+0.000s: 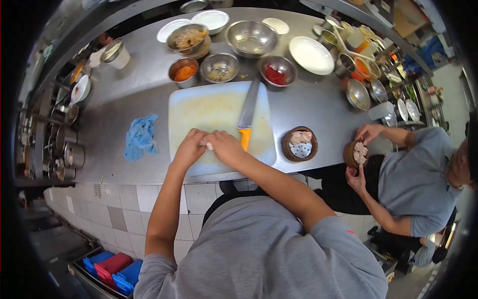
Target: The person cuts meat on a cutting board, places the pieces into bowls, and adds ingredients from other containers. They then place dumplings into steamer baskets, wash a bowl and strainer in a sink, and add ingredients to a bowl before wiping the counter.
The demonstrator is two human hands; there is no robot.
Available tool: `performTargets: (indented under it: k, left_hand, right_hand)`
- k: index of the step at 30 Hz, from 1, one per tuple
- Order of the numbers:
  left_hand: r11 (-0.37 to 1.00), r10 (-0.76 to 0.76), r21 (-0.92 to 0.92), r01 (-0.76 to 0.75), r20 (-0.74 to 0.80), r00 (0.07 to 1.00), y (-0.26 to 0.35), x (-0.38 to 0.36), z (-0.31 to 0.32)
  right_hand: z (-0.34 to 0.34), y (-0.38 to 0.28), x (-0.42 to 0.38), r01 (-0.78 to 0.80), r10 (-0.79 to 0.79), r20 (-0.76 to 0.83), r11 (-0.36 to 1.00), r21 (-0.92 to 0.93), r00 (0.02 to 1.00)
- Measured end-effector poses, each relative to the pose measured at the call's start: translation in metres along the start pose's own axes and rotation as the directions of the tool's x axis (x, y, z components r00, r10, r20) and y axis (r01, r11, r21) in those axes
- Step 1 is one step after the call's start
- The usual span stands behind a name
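Fingers (197,133) closed on a pale pink lump (209,146)

The soft-looking lump sits between the two hands, showing only in the gap where the curled fingers of the left hand (188,150) and the right hand (225,147) meet; the fingers of both press in on it and hide most of its shape. It is over the near half of a white plastic cutting board (199,109), rectangular with rounded corners and yellowish stains; whether it touches the board I cannot tell. Right of the hands lies a knife (250,107) with a broad, tapering metal blade and a smooth orange handle. Left of the board, a crumpled blue cloth (141,137) rests on the smooth metal bench (104,129). On the other side stands a round brown steamer basket (285,148), holding moist pinkish pieces (300,136) on a white, dark-spotted liner (301,149)
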State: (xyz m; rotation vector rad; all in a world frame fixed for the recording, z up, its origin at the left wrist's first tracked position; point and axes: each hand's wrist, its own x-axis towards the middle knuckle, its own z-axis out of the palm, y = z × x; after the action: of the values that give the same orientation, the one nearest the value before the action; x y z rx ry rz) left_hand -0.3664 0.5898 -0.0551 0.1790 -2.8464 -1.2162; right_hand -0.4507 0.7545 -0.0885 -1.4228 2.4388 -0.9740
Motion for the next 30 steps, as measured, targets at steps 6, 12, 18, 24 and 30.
performTargets:
  k: [6, 12, 18, 24, 30]
  left_hand:
    - [0.95, -0.197, -0.265, 0.164, -0.099, 0.975, -0.031, 0.001, 0.014]
    - [0.791, -0.056, -0.606, 0.082, 0.061, 0.997, 0.073, 0.013, 0.074]
    - [0.921, 0.356, -0.213, -0.326, 0.117, 0.927, 0.189, 0.058, 0.166]
    - [0.922, 0.324, 0.148, -0.358, 0.213, 0.922, 0.21, 0.079, 0.201]
    - [0.9, 0.326, 0.225, -0.374, 0.223, 0.919, 0.209, 0.071, 0.193]
  right_hand:
    - [-0.048, 0.009, -0.01, -0.342, 0.333, 0.104, 0.816, 0.466, 0.937]
    - [-0.136, 0.068, -0.144, -0.31, 0.578, -0.127, 0.596, 0.74, 0.806]
    - [-0.201, 0.11, -0.201, -0.581, 0.604, -0.239, 0.797, 0.165, 0.76]
    - [-0.202, 0.132, -0.203, -0.452, 0.441, -0.167, 0.891, -0.031, 0.882]
    - [-0.214, 0.13, -0.211, -0.318, 0.318, -0.217, 0.947, 0.035, 0.923]
